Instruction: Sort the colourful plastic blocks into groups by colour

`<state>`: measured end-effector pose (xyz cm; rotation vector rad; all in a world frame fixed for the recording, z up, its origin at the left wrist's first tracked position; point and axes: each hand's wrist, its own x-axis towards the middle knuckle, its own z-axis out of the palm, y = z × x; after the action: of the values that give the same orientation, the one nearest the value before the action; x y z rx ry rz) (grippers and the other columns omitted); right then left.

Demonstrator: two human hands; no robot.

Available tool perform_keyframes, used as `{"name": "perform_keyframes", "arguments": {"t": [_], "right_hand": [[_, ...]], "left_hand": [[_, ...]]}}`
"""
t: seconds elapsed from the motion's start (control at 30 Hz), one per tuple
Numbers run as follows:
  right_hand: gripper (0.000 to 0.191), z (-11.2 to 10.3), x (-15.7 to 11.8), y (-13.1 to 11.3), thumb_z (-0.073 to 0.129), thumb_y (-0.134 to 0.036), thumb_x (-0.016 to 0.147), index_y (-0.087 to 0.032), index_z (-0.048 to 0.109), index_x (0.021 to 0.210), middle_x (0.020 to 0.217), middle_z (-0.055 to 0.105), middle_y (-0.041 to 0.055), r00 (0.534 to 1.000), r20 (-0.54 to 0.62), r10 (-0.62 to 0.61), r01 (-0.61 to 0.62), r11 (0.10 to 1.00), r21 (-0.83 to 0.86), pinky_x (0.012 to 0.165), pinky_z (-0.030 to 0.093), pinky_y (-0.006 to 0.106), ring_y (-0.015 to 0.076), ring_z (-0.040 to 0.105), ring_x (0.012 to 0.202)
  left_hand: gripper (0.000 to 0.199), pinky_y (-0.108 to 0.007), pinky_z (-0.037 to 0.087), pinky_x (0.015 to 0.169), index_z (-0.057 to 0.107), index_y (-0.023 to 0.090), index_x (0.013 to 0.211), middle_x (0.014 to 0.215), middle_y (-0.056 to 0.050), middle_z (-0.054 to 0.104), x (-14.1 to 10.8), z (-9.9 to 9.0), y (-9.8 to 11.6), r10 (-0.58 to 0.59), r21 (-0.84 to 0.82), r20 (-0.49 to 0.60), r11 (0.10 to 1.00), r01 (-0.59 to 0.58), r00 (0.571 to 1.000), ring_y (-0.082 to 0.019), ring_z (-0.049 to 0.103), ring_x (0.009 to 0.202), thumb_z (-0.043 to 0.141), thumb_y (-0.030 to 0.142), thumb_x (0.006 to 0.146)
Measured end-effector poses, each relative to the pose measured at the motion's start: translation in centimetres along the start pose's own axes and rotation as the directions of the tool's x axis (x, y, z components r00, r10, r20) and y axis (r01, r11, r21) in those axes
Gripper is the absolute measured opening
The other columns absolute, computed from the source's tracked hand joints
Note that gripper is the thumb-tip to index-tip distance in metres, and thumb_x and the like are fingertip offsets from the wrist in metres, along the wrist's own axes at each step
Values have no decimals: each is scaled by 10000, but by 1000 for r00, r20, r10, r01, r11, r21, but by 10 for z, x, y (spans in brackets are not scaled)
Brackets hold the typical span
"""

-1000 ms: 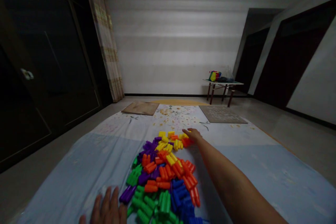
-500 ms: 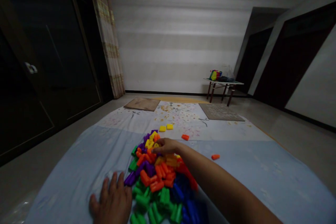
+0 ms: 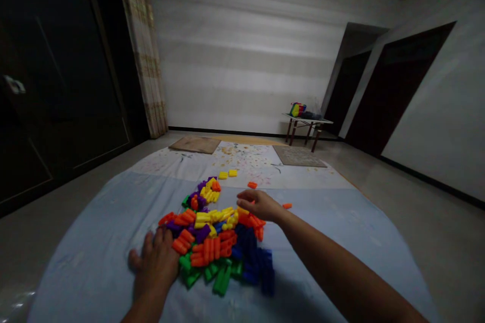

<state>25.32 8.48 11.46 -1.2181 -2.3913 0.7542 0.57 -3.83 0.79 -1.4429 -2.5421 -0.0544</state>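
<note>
A heap of plastic building blocks lies on the light blue sheet in front of me: yellow blocks [image 3: 214, 219] in the middle, orange blocks [image 3: 210, 250] nearer, green blocks [image 3: 222, 277] at the front, dark blue blocks [image 3: 252, 255] on the right, purple blocks [image 3: 197, 232] among them. My left hand [image 3: 157, 260] rests at the heap's left edge, fingers spread, touching blocks. At the right side, my right hand [image 3: 261, 204] hovers over or against the orange and yellow pieces; its thumb and fingers are apart, and no block shows between them.
Two loose yellow blocks [image 3: 228, 174] and two orange blocks [image 3: 252, 184] lie beyond the heap. Two flat boards, a brown one [image 3: 195, 145] and a greyish one [image 3: 299, 156], lie at the cloth's far edge. A small table [image 3: 308, 120] with a colourful bag stands by the wall.
My right hand has drawn back from the middle of the heap to its right side. The near blocks have shifted and bunched together, and my left hand now touches them. The view has turned slightly right.
</note>
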Motion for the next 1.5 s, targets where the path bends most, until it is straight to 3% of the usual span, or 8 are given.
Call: {"name": "perform_keyframes", "arguments": {"t": [0.23,0.4,0.8,1.1,1.2,1.33,1.43,1.5], "right_hand": [[458,-38,-88,97,547,-484,769,-142,625,1064,1068,633,179,887,-182,425,-460,850,-258,792,423,383,291,598,950],[481,-18,-124,108,543,-561,738,-150,662,956,955,673,174,845,-139,516,-533,801,-273,715,446,340,281,635,869],[550,52,-15,44,538,-592,726,-165,633,1059,1039,659,129,942,-29,335,-336,934,-125,764,457,341,279,605,961],[597,60,8,10,640,-545,690,-304,528,1225,890,691,-21,992,123,34,-49,991,124,656,499,244,143,652,715],[456,37,13,28,576,-481,774,-268,574,1178,893,700,-6,992,-41,116,-108,981,161,687,509,267,150,658,741],[418,0,9,82,430,-375,869,-164,558,1207,1208,584,111,899,-299,321,-298,947,120,974,368,355,227,480,1174],[472,-7,7,113,489,-399,825,-111,568,1191,1241,548,169,828,-356,433,-422,900,112,1009,313,434,298,433,1214],[481,0,17,119,529,-426,798,-131,584,1174,1248,546,159,832,-351,430,-418,901,113,1013,306,434,302,431,1214]], "left_hand": [[463,-548,266,954,512,29,1155,1235,-221,503,-2,-10,4,-10,-105,-135,994,-5,991,-275,399,1197,159,83,859],[420,-514,290,928,549,21,1046,1088,-213,560,-2,-15,5,14,-84,-182,996,-29,983,-275,484,1078,182,71,846],[413,-478,282,934,532,24,1134,1192,-224,519,-2,-5,0,16,-82,-203,996,-33,979,-284,433,1148,266,92,826],[383,-423,307,931,548,75,1121,1167,-184,552,6,4,-8,-26,-181,-173,983,-6,985,-270,467,1120,333,162,815],[341,-379,369,884,580,104,1021,1044,-153,603,12,2,-16,-102,-356,-184,934,30,978,-255,538,1000,344,225,806],[316,-338,426,808,572,144,912,912,-121,617,15,0,-27,-174,-555,-207,831,31,963,-232,565,883,290,223,794],[313,-335,433,813,545,153,931,916,-113,608,14,6,-29,-206,-592,-243,806,23,948,-226,564,881,279,252,801],[307,-340,432,820,541,156,948,927,-111,607,14,12,-30,-201,-585,-259,811,12,945,-225,563,892,292,255,799]]}}
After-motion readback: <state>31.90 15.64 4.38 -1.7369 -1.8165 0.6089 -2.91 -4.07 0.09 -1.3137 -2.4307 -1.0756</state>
